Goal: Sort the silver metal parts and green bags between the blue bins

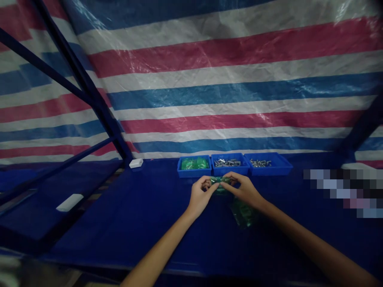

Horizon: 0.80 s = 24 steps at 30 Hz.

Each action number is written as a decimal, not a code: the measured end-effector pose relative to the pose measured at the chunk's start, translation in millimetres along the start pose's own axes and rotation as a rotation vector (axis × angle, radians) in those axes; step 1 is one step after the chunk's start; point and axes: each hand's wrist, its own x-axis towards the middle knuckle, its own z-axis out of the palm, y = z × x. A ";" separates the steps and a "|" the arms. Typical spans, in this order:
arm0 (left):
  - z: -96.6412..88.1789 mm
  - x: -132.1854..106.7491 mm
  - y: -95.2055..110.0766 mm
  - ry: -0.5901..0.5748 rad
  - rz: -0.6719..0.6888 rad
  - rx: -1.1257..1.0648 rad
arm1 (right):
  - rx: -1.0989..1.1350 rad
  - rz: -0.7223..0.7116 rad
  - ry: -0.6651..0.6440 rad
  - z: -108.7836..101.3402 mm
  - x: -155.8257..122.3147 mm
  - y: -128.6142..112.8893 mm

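Observation:
My left hand [201, 194] and my right hand [243, 189] meet over the blue table [134, 215], both pinched on a small green plastic bag [220, 181] held between them. A second green bag [243, 213] lies on the table just under my right wrist. Behind the hands stand three blue trays: the left tray [179, 172] holds green bags, the middle tray [229, 170] and the right tray [285, 167] hold small metal parts.
A striped red, white and blue tarp [209, 79] hangs behind the table. Dark blue frame bars [89, 91] slant at the left. A small white box [136, 162] and a white block [70, 202] lie at the left.

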 end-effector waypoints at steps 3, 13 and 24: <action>1.6 -1.2 1.1 0.064 0.011 0.036 | 0.036 -0.022 -0.025 1.3 -0.5 1.9; -4.8 -6.2 4.5 0.066 0.410 0.534 | -0.122 -0.272 0.078 -7.5 -0.4 0.5; -37.7 54.3 19.8 0.136 0.417 0.476 | -0.103 -0.072 0.125 -1.4 1.9 4.9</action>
